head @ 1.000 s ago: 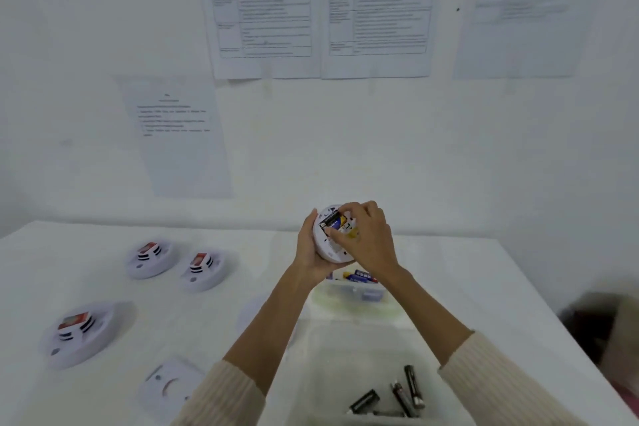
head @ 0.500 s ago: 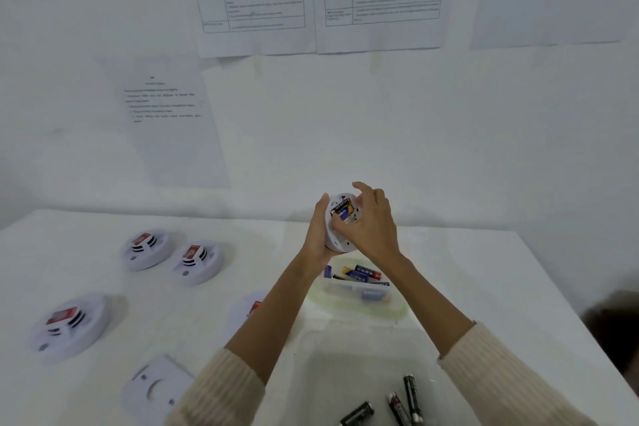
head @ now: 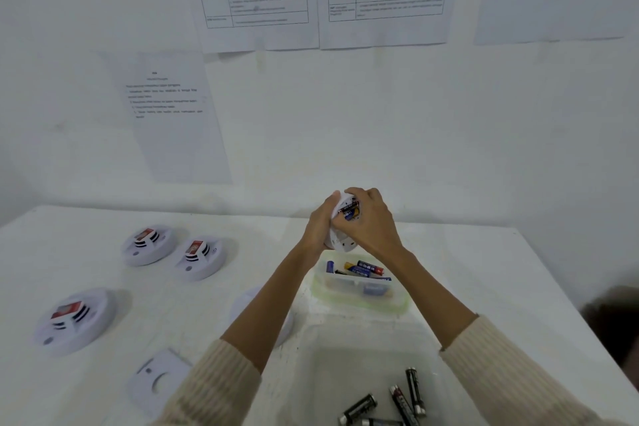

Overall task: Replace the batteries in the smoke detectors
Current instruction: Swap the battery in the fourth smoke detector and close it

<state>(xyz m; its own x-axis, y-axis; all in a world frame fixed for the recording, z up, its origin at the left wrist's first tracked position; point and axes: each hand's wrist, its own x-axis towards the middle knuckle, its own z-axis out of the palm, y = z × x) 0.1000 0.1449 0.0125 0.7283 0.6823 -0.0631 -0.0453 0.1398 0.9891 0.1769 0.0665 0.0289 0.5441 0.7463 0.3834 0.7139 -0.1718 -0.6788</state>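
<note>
I hold a white round smoke detector (head: pixel 340 241) up above the table, its open back turned to me. My left hand (head: pixel 320 223) grips its left rim. My right hand (head: pixel 371 223) is curled over the battery bay, fingers on a blue and black battery (head: pixel 348 211) seated there. Below my hands stands a small green-rimmed tub (head: pixel 359 301) of blue batteries. A clear tray (head: pixel 332 356) near the front edge holds several black batteries (head: pixel 403 403).
Three white smoke detectors (head: pixel 148 245) (head: pixel 200 257) (head: pixel 71 320) with red labels lie on the left of the white table. A white cover plate (head: pixel 159 380) lies front left. Another detector (head: pixel 247 301) is partly hidden under my left forearm. Printed sheets hang on the wall.
My right hand's fingers have closed down further over the battery bay. My view has tilted down a little; both hands stay on the detector.
</note>
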